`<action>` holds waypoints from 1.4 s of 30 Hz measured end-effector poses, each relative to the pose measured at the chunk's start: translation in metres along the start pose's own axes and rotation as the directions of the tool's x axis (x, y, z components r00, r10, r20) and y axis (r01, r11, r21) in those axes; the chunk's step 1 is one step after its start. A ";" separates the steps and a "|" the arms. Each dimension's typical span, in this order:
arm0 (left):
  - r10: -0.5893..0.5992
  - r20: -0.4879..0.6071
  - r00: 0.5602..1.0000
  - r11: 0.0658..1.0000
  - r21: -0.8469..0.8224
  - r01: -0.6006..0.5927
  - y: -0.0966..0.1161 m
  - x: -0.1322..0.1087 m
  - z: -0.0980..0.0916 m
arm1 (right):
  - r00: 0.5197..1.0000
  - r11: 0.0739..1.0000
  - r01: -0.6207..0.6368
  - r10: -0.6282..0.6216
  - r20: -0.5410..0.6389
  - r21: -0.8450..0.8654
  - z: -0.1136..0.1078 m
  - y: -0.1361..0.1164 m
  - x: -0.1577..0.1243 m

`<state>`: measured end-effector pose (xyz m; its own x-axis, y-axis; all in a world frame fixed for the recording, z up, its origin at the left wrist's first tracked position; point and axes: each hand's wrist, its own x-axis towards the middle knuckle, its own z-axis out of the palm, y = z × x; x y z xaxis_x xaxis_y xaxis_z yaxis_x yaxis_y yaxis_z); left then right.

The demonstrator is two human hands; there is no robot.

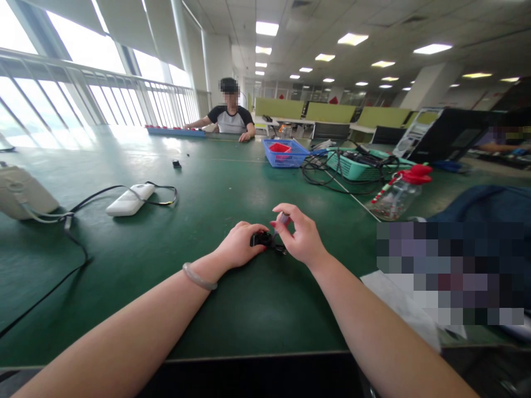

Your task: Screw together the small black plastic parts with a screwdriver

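My left hand (239,243) rests on the green table (174,265) with its fingers curled round a small black part (261,239), holding it down. My right hand (299,235) is closed in a pinch on a thin tool with a pale handle (282,219), whose tip points down at the black part. The two hands almost touch over the part. A pale bangle (199,278) sits on my left wrist. Most of the black part is hidden by my fingers.
A white device with black cable (130,200) lies at left, a beige device (22,193) beyond it. A blue basket (285,152), teal basket with cables (352,164) and a red-capped bottle (398,194) stand further back. Another person (230,113) sits at the far end.
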<state>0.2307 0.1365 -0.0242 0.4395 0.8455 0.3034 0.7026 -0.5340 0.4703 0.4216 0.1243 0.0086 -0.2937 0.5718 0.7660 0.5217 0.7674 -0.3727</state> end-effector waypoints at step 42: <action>-0.075 0.060 0.995 0.997 0.005 0.075 -0.002 0.000 -0.004 | 0.965 0.936 -0.186 0.231 -0.123 0.298 -0.009 0.002 0.001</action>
<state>0.2269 0.1376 -0.0219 0.4184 0.8819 0.2172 0.7362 -0.4694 0.4876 0.4296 0.1238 0.0128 -0.0651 0.6933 0.7177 0.3049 0.6986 -0.6473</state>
